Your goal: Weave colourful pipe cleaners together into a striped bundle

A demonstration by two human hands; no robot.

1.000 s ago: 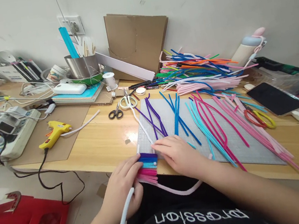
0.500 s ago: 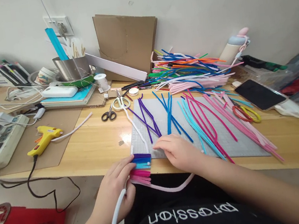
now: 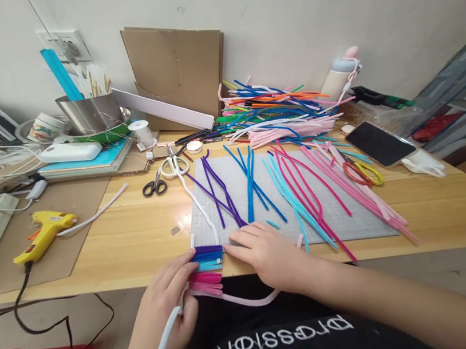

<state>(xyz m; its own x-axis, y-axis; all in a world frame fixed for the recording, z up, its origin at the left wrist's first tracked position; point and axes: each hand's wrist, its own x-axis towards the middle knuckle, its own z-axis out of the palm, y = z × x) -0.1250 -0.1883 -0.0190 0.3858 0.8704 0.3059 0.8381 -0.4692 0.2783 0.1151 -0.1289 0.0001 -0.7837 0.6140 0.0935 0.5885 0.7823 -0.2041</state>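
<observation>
My left hand [image 3: 168, 302] is closed around a row of pipe cleaners in bands of purple, blue, light blue, magenta and pink [image 3: 207, 257], at the table's front edge. A long white pipe cleaner [image 3: 164, 346] hangs down over the wrist, and another white pipe cleaner [image 3: 198, 205] rises from the row. Just right of the row, my right hand [image 3: 270, 256] lies palm down over the mat's front edge, fingers stretched out. A pale pink pipe cleaner [image 3: 251, 300] curves from the row and passes beneath that hand. Loose purple pipe cleaners [image 3: 222, 190] lie beyond its fingertips.
On the grey cutting mat [image 3: 365, 219] lie blue, light blue, magenta and pink pipe cleaners [image 3: 356, 186]. Behind are scissors [image 3: 174, 164], a thread spool [image 3: 141, 134] and a pipe cleaner heap [image 3: 284, 104]. A yellow glue gun [image 3: 46, 232] lies left, a phone [image 3: 379, 143] right.
My right hand has moved in closer to the banded row and flattened at the mat's edge. A short light-blue piece now shows beyond it. The whole view has shifted to the right.
</observation>
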